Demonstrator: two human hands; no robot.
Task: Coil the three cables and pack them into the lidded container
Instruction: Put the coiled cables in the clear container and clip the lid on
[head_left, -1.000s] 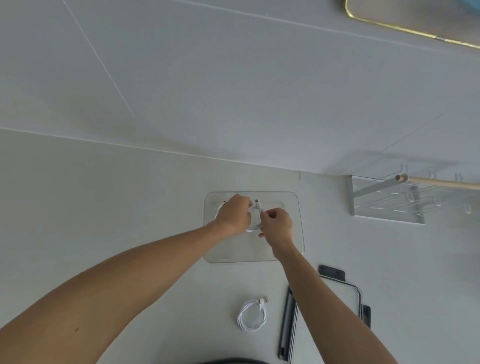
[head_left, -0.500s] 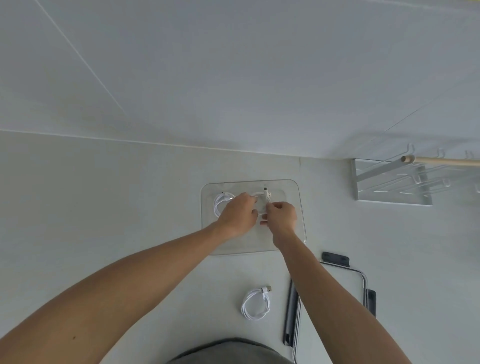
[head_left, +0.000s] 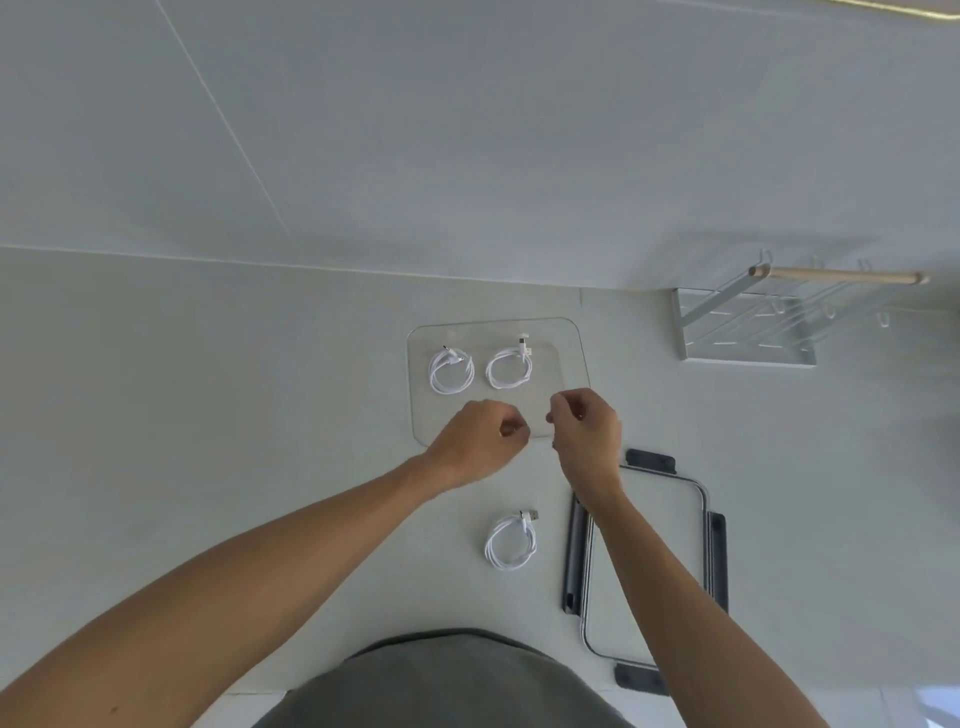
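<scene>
Room near-side in the container (head_left: 546, 375) for the third coil (head_left: 511, 541), outside by its near wall beside the lid (head_left: 675, 514); first coil (head_left: 451, 372) and second coil (head_left: 510, 369) abreast at its far side. Over its near rim, left hand (head_left: 480, 441), right hand (head_left: 587, 431): fingers curled, empty.

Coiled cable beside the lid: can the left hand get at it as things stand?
Probably yes. The coiled cable lies uncovered on the counter, nothing over it, and the left hand, seemingly empty, hovers just beyond it by the container; drawing back should reach it.
</scene>
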